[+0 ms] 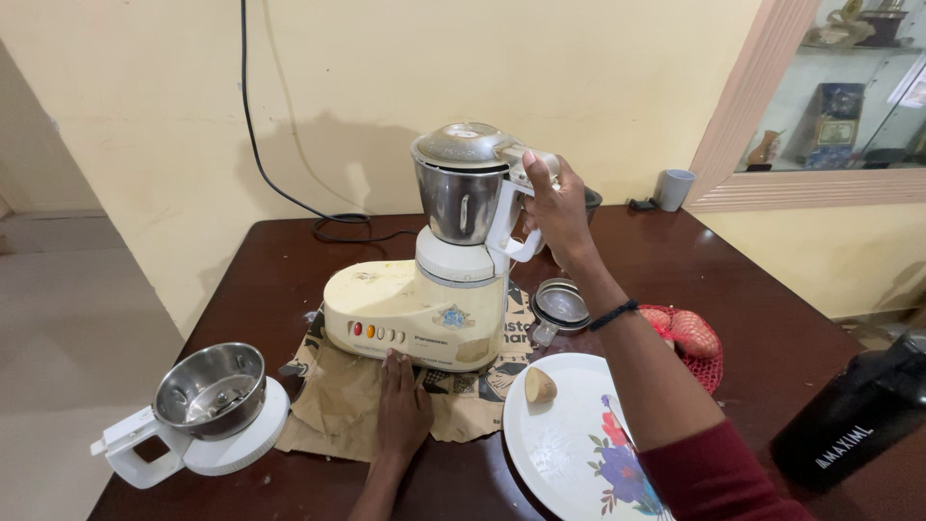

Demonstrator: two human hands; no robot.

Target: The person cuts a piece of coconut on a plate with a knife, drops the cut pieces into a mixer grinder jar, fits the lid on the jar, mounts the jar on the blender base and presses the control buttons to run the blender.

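Note:
A cream mixer grinder [415,314] stands on brown paper [338,400] on a dark wooden table [289,260]. A steel jar [461,198] with a lid and white handle sits on top of it. My right hand [555,207] grips that handle, thumb on the lid's edge. My left hand [400,405] lies flat on the paper, fingertips touching the grinder's front base below its buttons.
A second steel jar [207,391] with a white base stands at the front left. A white flowered plate [579,444] holds a potato piece [538,386]. A jar lid [561,304], a red net bag of potatoes [687,338], a black container [854,420] and a grey cup [672,189] are to the right.

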